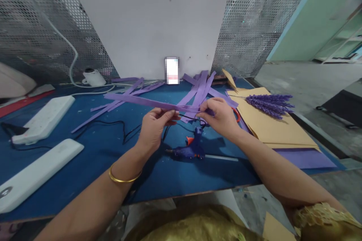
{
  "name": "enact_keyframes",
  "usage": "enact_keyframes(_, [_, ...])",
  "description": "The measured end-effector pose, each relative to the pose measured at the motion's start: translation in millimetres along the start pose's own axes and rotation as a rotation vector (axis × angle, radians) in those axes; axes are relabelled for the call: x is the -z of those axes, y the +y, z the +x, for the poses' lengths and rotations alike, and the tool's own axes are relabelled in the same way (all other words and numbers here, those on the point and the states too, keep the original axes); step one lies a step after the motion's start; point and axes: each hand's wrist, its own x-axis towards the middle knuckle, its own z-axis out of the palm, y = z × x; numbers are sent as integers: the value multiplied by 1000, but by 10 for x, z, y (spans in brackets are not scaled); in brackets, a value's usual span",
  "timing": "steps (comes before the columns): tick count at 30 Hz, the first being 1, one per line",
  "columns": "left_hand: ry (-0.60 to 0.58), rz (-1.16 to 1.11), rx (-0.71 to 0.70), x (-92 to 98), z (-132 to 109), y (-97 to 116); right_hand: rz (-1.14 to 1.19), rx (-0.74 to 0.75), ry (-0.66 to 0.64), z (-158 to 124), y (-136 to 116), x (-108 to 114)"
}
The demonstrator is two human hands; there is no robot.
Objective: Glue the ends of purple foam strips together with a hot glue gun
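Creased gold cloth (195,226), left hand (154,127) and right hand (220,116) pinching flat purple strip (138,100), blue tabletop (169,180)

A purple strip (141,100), long and narrow (matte, too); held aloft sideways; its right end lower.

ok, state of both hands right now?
Left hand: closed, pinching a purple strip between thumb and fingers.
Right hand: closed, pinching the same strip farther right.
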Motion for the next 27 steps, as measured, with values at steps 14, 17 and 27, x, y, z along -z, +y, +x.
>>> enact_keyframes(14, [-96,1207,-695,198,43,188,-218,248,-90,-6,-43,8])
enact_keyframes(17, [-126,1173,-548,188,31,149,-198,231,-101,-13,-31,-7])
enact_keyframes(27, [-221,939,-464,166,40,111,-25,-13,-86,-11,-34,-11])
